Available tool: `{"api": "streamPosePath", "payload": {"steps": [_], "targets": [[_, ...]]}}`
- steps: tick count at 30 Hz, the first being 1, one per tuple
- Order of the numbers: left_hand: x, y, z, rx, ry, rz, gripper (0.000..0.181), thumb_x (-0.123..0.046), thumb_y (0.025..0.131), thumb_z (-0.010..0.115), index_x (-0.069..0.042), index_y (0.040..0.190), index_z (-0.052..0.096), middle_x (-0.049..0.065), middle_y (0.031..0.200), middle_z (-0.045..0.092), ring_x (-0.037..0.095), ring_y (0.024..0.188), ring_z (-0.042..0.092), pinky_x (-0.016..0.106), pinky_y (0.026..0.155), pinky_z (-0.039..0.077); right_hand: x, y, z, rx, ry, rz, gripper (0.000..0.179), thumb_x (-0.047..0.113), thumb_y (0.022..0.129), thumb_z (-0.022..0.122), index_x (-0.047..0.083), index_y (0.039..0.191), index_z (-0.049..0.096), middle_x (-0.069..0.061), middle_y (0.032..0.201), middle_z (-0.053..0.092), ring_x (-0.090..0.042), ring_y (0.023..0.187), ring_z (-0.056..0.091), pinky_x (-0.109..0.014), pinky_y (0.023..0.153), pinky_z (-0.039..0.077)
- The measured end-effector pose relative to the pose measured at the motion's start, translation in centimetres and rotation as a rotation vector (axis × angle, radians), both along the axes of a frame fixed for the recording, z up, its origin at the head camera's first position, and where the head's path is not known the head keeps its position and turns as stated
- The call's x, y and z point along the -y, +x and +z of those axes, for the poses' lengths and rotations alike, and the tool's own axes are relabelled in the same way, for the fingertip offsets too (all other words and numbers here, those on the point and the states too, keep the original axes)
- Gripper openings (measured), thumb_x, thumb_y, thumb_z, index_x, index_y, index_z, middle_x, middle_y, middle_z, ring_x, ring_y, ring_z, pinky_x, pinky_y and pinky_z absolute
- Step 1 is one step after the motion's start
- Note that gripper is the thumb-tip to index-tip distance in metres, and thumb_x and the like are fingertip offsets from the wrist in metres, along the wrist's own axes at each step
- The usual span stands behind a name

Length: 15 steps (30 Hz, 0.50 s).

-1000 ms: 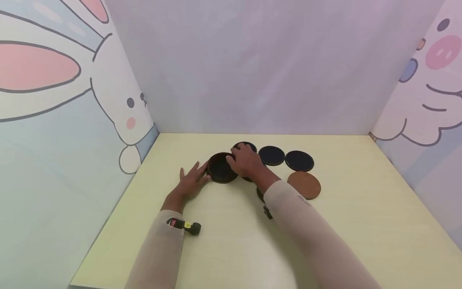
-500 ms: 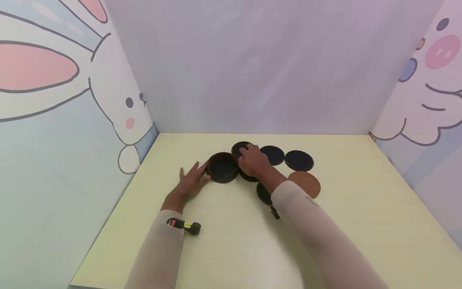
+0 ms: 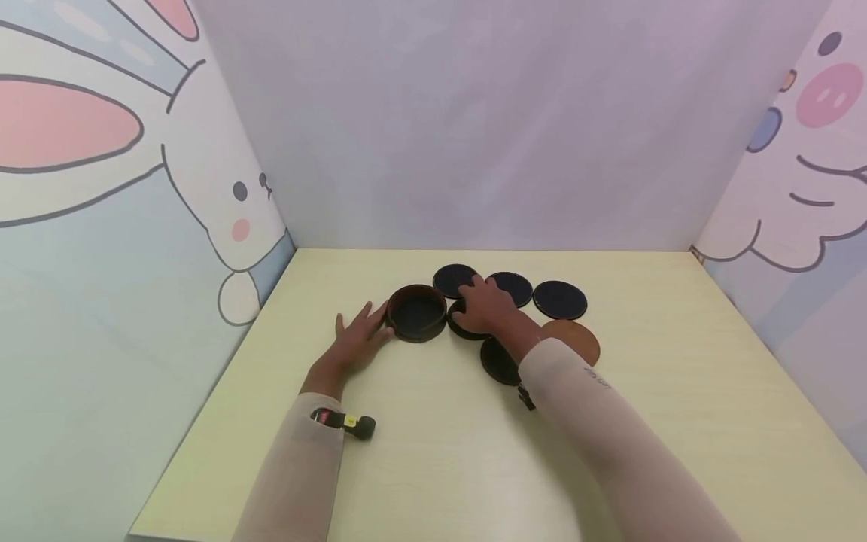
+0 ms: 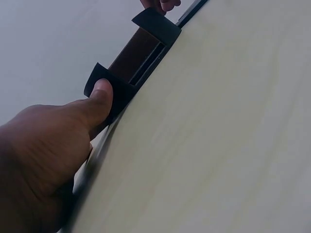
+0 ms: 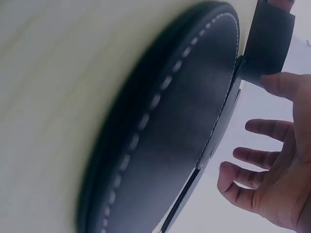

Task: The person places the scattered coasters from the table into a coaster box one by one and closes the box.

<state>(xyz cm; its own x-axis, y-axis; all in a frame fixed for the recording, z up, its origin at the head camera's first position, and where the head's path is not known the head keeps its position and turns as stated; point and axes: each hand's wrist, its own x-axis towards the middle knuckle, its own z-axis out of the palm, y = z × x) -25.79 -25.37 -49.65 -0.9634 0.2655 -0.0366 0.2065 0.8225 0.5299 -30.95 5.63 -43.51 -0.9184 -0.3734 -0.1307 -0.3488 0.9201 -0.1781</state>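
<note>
A round dark coaster holder [image 3: 416, 315] with a brown inner wall and cut-away sides stands upright on the table. My left hand [image 3: 359, 342], fingers spread, touches its left side; in the left wrist view the thumb [image 4: 102, 90] rests on its wall. My right hand [image 3: 486, 307] is over a black disc [image 3: 463, 329] beside the holder, partly hiding it. In the right wrist view the fingers [image 5: 257, 158] are loosely bent with nothing between them, the thumb right at the holder's edge. Close by lies a black coaster [image 5: 180, 102] with white stitching.
Black coasters lie in a row behind the right hand: one at left [image 3: 455, 280], a middle one [image 3: 513, 288] and one at right [image 3: 560, 299]. A brown coaster [image 3: 576, 342] lies partly behind the right forearm. Printed walls surround the pale table [image 3: 420, 452].
My right hand has moved to the right, away from the holder's rim and off the back left coaster, uncovering both. The left hand and the holder have stayed in place.
</note>
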Motion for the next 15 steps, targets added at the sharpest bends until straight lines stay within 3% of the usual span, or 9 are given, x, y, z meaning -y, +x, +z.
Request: {"api": "streamPosePath", "payload": {"steps": [15], "targets": [[0.13, 0.08, 0.07, 0.007, -0.008, 0.002, 0.070, -0.056, 0.115, 0.043, -0.033, 0.177, 0.018, 0.003, 0.179, 0.035, 0.034, 0.174, 0.010, 0.077, 0.129, -0.018, -0.43, 0.37, 0.22, 0.079, 0.070, 0.047, 0.090, 0.064, 0.094, 0.073, 0.016, 0.166, 0.048, -0.020, 0.177, 0.034, -0.048, 0.160, 0.040, -0.068, 0.118, 0.048]]}}
